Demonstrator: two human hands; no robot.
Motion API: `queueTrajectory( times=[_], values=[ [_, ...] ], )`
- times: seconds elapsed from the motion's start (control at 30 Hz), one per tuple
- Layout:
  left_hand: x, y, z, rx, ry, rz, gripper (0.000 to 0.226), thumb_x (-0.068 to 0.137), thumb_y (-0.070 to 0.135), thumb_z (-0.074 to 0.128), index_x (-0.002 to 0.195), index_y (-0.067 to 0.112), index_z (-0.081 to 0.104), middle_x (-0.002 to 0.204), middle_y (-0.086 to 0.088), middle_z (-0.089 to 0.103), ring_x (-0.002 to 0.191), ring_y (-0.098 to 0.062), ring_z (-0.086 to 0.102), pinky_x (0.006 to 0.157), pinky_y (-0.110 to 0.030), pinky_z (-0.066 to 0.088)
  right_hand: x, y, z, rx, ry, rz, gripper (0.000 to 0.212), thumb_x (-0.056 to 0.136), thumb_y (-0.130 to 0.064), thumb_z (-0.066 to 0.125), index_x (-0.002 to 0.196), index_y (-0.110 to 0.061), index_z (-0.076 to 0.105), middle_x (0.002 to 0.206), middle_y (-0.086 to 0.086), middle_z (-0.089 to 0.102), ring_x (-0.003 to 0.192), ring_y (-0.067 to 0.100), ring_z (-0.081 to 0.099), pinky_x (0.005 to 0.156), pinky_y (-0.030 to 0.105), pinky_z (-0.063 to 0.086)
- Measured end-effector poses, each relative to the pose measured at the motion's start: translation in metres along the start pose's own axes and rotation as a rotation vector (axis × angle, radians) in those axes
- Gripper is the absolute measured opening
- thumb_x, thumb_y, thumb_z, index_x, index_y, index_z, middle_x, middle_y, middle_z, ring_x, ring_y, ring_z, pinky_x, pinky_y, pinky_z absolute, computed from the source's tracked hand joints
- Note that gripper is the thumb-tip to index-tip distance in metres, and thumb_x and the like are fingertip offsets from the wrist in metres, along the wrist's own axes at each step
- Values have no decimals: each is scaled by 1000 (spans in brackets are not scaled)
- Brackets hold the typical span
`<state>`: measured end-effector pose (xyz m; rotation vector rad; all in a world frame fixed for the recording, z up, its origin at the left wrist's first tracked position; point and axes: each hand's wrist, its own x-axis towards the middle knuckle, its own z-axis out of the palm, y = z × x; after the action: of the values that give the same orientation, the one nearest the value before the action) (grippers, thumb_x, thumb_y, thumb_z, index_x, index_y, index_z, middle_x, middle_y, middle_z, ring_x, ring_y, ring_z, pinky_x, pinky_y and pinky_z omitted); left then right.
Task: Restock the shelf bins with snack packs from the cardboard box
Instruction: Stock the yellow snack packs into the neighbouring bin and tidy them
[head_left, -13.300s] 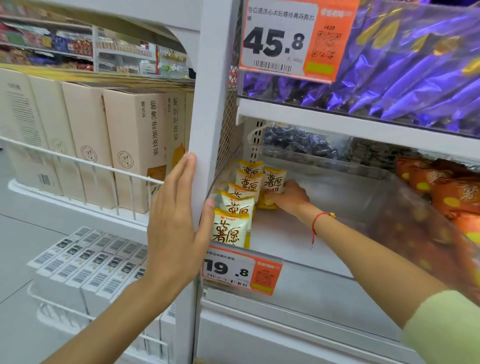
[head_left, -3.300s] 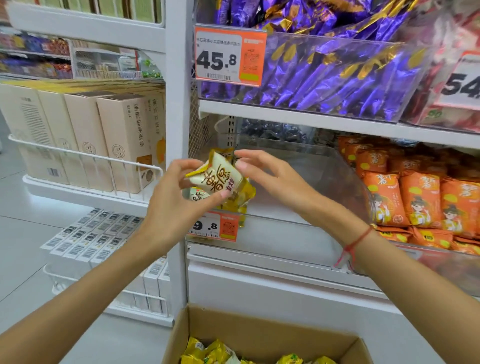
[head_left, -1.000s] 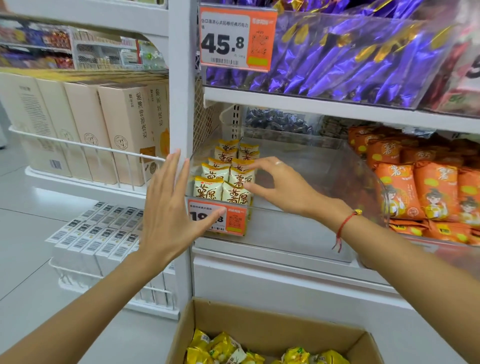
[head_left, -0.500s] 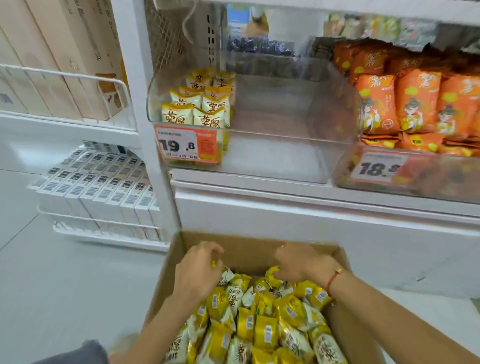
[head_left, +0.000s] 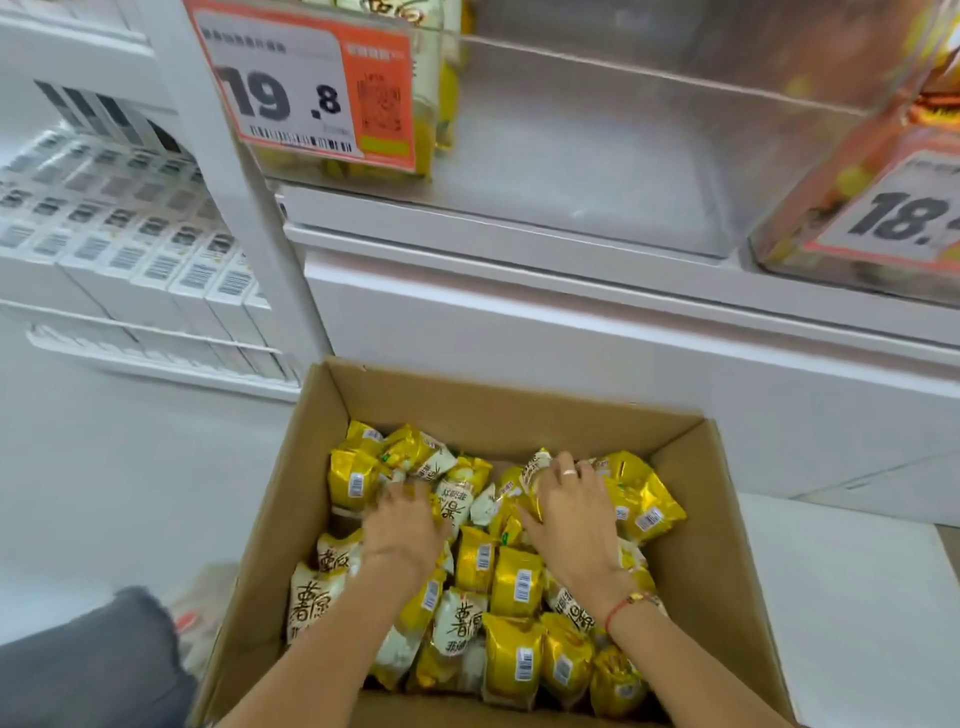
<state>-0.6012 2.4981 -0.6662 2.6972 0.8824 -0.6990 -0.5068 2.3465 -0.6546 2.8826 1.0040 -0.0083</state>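
Head view: both hands inside the cardboard box of yellow snack packs. Left hand lies on packs, grip indiscernible; right hand curls around one pack. Shelf bin above.

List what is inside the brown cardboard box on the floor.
The brown cardboard box holds a loose pile of yellow-and-white foil snack packs. The left hand and right hand reach among them. The packs hide the box floor and any lower layers.
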Motion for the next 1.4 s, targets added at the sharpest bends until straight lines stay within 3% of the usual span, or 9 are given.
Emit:
queueTrajectory(
  times=[0.17, 0.27, 0.4, 0.5, 0.7, 0.87, 1.07, 1.23, 1.4],
  values=[
    [-2, 16, 3, -129, 3, 24, 47, 97, 34, 49, 137, 20, 29, 118, -9, 60, 107, -30, 61, 79, -38, 48, 8, -5, -6, -85, -119, 39, 70, 70, -43, 78, 122, -3, 54, 93, 10, 62, 90, 26, 58, 82, 36, 48],
    [-10, 13, -2, -407, -17, 38, 53, 90, 24, 63, 132, 19, 31, 118, -9, 60, 103, -29, 61, 77, -36, 48, 12, -6, -19, -150, -183, -54, 41, 84, -36, 63, 116, -10, 58, 104, 7, 65, 101, 26, 56, 86, 35, 44],
    [-25, -9, -31, -1369, -101, -45, 62, 76, -1, 76, 129, 15, 47, 115, 5, 58, 93, -6, 55, 66, -11, 44, 20, 13, -47, 294, -381, 75, 50, 80, -29, 67, 127, -22, 49, 121, 2, 64, 116, 24, 57, 89, 33, 46],
    [-38, -19, -55, -1864, -204, -27, 57, 76, 10, 74, 129, 16, 53, 111, 2, 64, 102, -10, 59, 79, -19, 46, 17, 24, -75, 1008, -461, 213, 63, 77, -15, 78, 131, -22, 45, 131, 2, 57, 100, 13, 62, 82, 33, 55],
    [-62, -6, -105, -2277, -272, 113, 32, 75, 21, 58, 104, 8, 58, 94, -9, 64, 87, -23, 57, 83, -32, 44, 8, 29, -154, 1318, -586, 122, 54, 77, -13, 77, 124, -27, 55, 117, -5, 68, 103, 12, 67, 93, 28, 52],
    [-86, 14, -165, -2249, -246, 386, 44, 89, 25, 47, 127, 3, 55, 124, -19, 62, 118, -35, 56, 105, -48, 40, 5, 17, -213, 1303, -371, 64, 65, 76, -13, 78, 130, -23, 42, 120, -2, 61, 100, 7, 64, 81, 20, 54],
    [-108, 28, -232, -1876, -63, 670, 54, 83, 38, 60, 135, 28, 49, 127, 1, 64, 119, -18, 59, 100, -37, 46, 9, 9, -290, 1349, -99, -137, 70, 82, 5, 67, 126, -31, 26, 119, 0, 53, 79, -5, 66, 65, 18, 53],
    [-108, 14, -294, -1614, 246, 716, 45, 77, 62, 62, 119, 46, 56, 115, 23, 66, 112, -1, 60, 103, -30, 42, 28, 14, -337, 1655, -82, -105, 60, 70, -19, 69, 126, -16, 48, 87, -2, 69, 72, 12, 67, 64, 24, 52],
    [-94, -2, -348, -1484, 557, 697, 42, 90, 52, 37, 116, 28, 60, 97, 18, 70, 86, 8, 65, 65, -2, 45, 78, 19, -365, 1734, -50, -92, 52, 72, -40, 65, 114, -10, 60, 84, 1, 69, 75, 13, 66, 81, 34, 54]
  ],
)
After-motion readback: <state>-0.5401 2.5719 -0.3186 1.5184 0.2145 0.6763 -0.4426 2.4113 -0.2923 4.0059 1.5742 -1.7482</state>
